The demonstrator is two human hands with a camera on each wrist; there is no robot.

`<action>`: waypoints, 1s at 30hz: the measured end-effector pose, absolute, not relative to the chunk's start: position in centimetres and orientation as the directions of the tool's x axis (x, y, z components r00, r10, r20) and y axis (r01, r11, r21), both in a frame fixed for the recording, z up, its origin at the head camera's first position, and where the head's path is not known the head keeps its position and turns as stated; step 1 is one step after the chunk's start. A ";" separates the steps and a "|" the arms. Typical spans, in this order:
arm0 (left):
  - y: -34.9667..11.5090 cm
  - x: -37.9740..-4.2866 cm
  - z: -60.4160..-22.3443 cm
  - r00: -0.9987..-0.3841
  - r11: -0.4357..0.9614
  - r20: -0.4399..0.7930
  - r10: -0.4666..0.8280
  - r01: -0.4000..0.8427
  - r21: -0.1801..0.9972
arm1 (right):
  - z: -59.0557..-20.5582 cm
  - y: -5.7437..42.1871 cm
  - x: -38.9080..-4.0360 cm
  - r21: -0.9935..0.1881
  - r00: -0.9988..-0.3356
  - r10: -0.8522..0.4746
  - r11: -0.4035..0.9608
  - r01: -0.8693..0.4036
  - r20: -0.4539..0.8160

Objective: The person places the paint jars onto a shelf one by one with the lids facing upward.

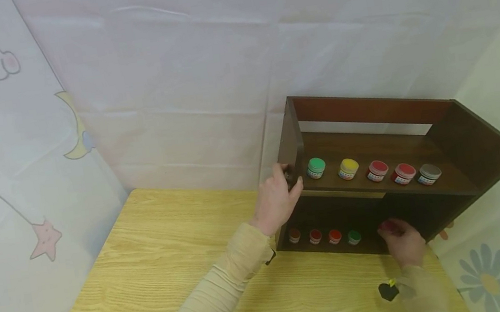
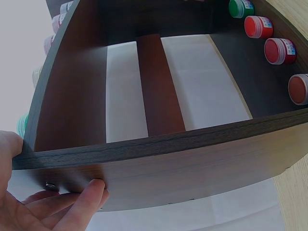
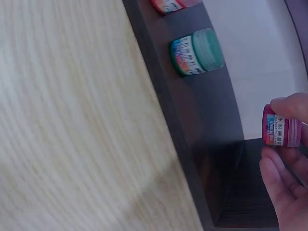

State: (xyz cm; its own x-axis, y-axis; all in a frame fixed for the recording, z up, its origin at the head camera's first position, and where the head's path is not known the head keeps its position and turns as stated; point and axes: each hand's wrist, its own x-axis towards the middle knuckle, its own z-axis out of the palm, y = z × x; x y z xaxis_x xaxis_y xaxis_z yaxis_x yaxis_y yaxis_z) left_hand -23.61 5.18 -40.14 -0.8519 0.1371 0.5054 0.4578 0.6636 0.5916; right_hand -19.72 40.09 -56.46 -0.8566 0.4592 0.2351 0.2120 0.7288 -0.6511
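My right hand [image 1: 405, 243] pinches a magenta paint jar [image 3: 275, 126] between thumb and fingers, in front of the lower shelf's right part. The jar has a clear lid and a printed label; in the head view the fingers partly cover it. With my left hand [image 1: 277, 203] I grip the front edge of the left side panel [image 2: 159, 159] of a dark brown two-tier wooden rack [image 1: 483, 144]. Nearest the right hand on the lower shelf stands a green paint jar [image 3: 197, 52]. Beside it in the row are an orange-red jar [image 1: 335, 236], a dark red jar [image 1: 315, 236] and a brownish jar [image 1: 294, 235].
Along the upper shelf stand a mint green jar [image 1: 316, 167], a yellow jar [image 1: 348, 169], two red ones and a grey jar [image 1: 428, 174]. The rack sits on a light wooden table [image 1: 186, 250], close to the curtain [image 1: 182, 80] behind. Another curtain hangs at the right.
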 end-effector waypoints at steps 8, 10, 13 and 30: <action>5.2 -23.4 -40.1 -0.858 0.665 0.494 0.142 0.453 0.594 | -58.3 40.0 -19.3 -0.658 -0.872 0.443 0.723 0.210 0.209; 5.2 -23.4 -40.1 -0.859 0.667 0.493 0.140 0.450 0.593 | -58.8 40.1 -19.3 -0.657 -0.879 0.434 0.724 0.210 0.197; 5.2 -23.4 -40.1 -0.856 0.670 0.497 0.140 0.452 0.589 | -59.7 40.5 -19.3 -0.661 -0.894 0.415 0.720 0.211 0.166; 5.2 -23.5 -40.1 -0.857 0.664 0.497 0.138 0.452 0.596 | -60.6 38.7 -18.9 -0.715 -0.878 0.470 0.643 0.274 0.086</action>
